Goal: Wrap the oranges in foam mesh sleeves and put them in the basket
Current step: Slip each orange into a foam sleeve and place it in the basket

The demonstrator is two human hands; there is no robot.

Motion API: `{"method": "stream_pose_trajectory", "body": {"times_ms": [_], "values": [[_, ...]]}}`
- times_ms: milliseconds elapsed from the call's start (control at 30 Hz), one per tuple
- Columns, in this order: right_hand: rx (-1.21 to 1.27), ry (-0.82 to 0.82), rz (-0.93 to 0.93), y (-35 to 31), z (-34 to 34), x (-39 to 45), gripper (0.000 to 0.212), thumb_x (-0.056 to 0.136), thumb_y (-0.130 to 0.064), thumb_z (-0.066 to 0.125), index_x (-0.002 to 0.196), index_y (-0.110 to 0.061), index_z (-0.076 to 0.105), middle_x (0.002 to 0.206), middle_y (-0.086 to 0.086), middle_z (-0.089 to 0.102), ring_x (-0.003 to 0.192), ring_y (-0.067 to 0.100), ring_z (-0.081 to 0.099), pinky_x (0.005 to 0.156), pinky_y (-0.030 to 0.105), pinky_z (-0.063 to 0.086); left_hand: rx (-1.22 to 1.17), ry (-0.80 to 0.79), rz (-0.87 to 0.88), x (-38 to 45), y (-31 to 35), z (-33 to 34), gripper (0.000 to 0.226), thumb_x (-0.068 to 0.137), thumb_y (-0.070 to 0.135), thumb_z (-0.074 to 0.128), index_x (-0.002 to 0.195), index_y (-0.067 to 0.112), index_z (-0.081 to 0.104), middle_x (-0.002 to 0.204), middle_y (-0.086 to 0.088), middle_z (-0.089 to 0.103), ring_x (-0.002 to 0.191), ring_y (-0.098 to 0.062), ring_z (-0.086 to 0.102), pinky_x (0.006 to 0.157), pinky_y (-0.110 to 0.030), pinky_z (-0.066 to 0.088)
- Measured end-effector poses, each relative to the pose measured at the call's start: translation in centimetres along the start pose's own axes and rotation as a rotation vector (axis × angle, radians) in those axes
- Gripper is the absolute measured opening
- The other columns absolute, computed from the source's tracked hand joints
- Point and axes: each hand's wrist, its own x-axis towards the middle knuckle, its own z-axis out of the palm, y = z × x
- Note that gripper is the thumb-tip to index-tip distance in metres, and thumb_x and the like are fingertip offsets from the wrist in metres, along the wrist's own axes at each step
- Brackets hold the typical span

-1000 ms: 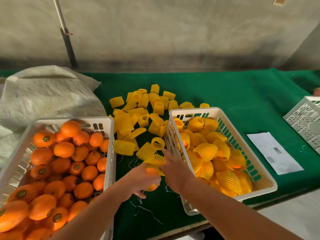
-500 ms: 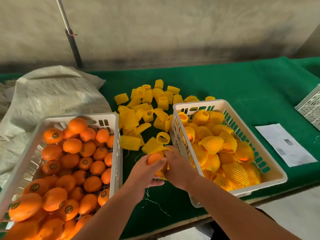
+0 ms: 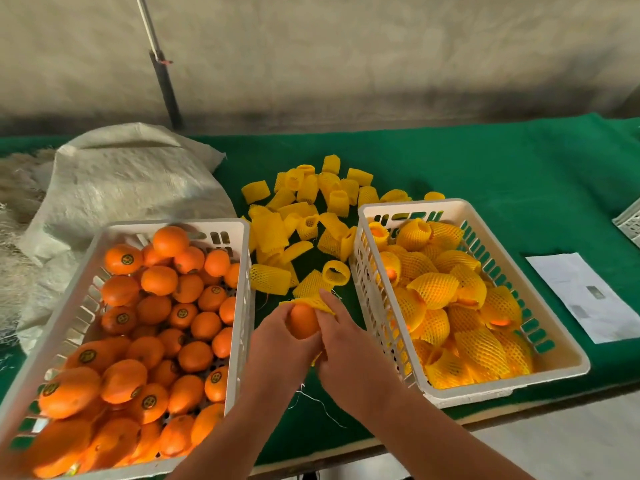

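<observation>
My left hand (image 3: 277, 344) grips a bare orange (image 3: 303, 321) between the two baskets. My right hand (image 3: 346, 344) pinches a yellow foam mesh sleeve (image 3: 313, 302) that lies over the top of that orange. A white basket (image 3: 86, 292) at the left is full of unwrapped oranges (image 3: 152, 317) with dark stickers. The white basket (image 3: 491, 233) at the right holds several oranges wrapped in yellow sleeves (image 3: 440, 289). Loose yellow sleeves (image 3: 304, 216) lie in a pile on the green cloth behind my hands.
A green cloth (image 3: 485, 168) covers the table. A pale woven sack (image 3: 117, 181) lies at the back left. A white paper sheet (image 3: 585, 296) lies right of the right basket, and part of another white basket (image 3: 630, 223) shows at the right edge. A dark pole (image 3: 166, 88) stands by the wall.
My hands have drawn the orange and sleeve together; the sleeve now sits over the orange's top. The view has shifted, so the baskets appear farther right.
</observation>
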Motion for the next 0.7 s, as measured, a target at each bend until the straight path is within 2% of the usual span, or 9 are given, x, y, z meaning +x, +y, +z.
{"method": "stream_pose_trajectory", "body": {"times_ms": [67, 200, 267, 333, 400, 500, 600, 667, 700], "values": [[0.016, 0.009, -0.019, -0.4, -0.5, -0.7, 0.068, 0.102, -0.028, 0.064, 0.159, -0.032, 0.027, 0.172, -0.017, 0.004, 0.122, 0.015, 0.062, 0.095, 0.007, 0.035, 0.105, 0.096, 0.055, -0.5, 0.4, 0.4, 0.058, 0.076, 0.062, 0.080, 0.125, 0.039, 0.058, 0.105, 0.022, 0.061, 0.092, -0.006, 0.060, 0.076, -0.021, 0.050], [0.073, -0.010, -0.125, -0.9, -2.0, -2.4, 0.063, 0.104, -0.028, 0.055, 0.159, -0.036, 0.027, 0.171, -0.021, 0.002, 0.121, 0.001, 0.056, 0.088, -0.006, 0.027, 0.282, 0.200, 0.096, -1.5, 0.9, 0.3, 0.067, 0.075, 0.072, 0.062, 0.127, 0.029, 0.062, 0.117, 0.013, 0.064, 0.113, -0.014, 0.049, 0.093, -0.041, 0.053], [0.137, 0.048, -0.208, -1.3, -2.9, -3.1, 0.056, 0.098, -0.033, 0.058, 0.151, -0.041, 0.040, 0.165, -0.024, 0.018, 0.114, -0.009, 0.051, 0.088, -0.004, 0.038, 0.247, 0.247, 0.116, -1.9, 0.5, 0.2, 0.070, 0.077, 0.054, 0.076, 0.136, 0.021, 0.059, 0.128, 0.007, 0.061, 0.120, -0.017, 0.049, 0.095, -0.033, 0.049], [0.257, 0.194, -0.177, -1.1, -3.7, -3.2, 0.049, 0.091, -0.039, 0.063, 0.138, -0.040, 0.051, 0.150, -0.024, 0.037, 0.111, -0.002, 0.056, 0.082, 0.006, 0.049, 0.187, 0.237, 0.132, -1.9, 0.0, -0.1, 0.077, 0.073, 0.035, 0.090, 0.140, 0.022, 0.053, 0.127, 0.009, 0.056, 0.115, -0.014, 0.052, 0.082, -0.017, 0.045], [0.351, 0.289, -0.058, -0.5, -4.4, -2.5, 0.067, 0.086, -0.051, 0.073, 0.143, -0.038, 0.042, 0.145, -0.020, 0.039, 0.127, 0.006, 0.050, 0.096, 0.017, 0.049, 0.160, 0.223, 0.189, -2.1, -0.5, -0.4, 0.081, 0.069, 0.029, 0.095, 0.137, 0.025, 0.049, 0.121, 0.015, 0.049, 0.110, -0.011, 0.052, 0.070, -0.010, 0.044], [0.423, 0.095, 0.103, -0.3, -5.0, -1.1, 0.107, 0.076, -0.074, 0.075, 0.158, -0.046, 0.013, 0.157, -0.020, 0.028, 0.144, 0.006, 0.033, 0.109, 0.028, 0.042, 0.094, 0.202, 0.245, -2.4, -0.3, -0.4, 0.075, 0.071, 0.035, 0.089, 0.134, 0.025, 0.048, 0.122, 0.013, 0.046, 0.111, -0.014, 0.054, 0.068, -0.022, 0.059], [0.410, 0.004, 0.090, -1.1, -4.1, -0.2, 0.113, 0.070, -0.081, 0.073, 0.155, -0.059, 0.002, 0.156, -0.026, 0.026, 0.135, 0.002, 0.034, 0.098, 0.014, 0.041, 0.164, 0.210, 0.279, -2.7, 0.4, -0.1, 0.084, 0.075, 0.073, 0.073, 0.136, 0.023, 0.046, 0.130, 0.011, 0.044, 0.111, -0.002, 0.045, 0.067, -0.006, 0.042], [0.392, 0.029, 0.111, -1.4, -3.1, 0.3, 0.107, 0.075, -0.078, 0.072, 0.154, -0.061, 0.002, 0.154, -0.026, 0.028, 0.128, 0.000, 0.035, 0.082, -0.002, 0.039, 0.197, 0.205, 0.239, -2.4, 0.5, 0.0, 0.092, 0.067, 0.075, 0.065, 0.139, 0.021, 0.046, 0.135, 0.006, 0.044, 0.116, -0.006, 0.043, 0.077, -0.005, 0.037], [0.384, 0.046, 0.130, -1.6, -2.7, 0.5, 0.104, 0.078, -0.075, 0.072, 0.154, -0.060, 0.003, 0.152, -0.024, 0.031, 0.125, -0.001, 0.035, 0.073, -0.008, 0.036, 0.216, 0.200, 0.226, -2.3, 0.3, 0.0, 0.092, 0.067, 0.069, 0.072, 0.141, 0.019, 0.047, 0.138, 0.004, 0.044, 0.118, -0.008, 0.042, 0.083, -0.009, 0.039]]}}
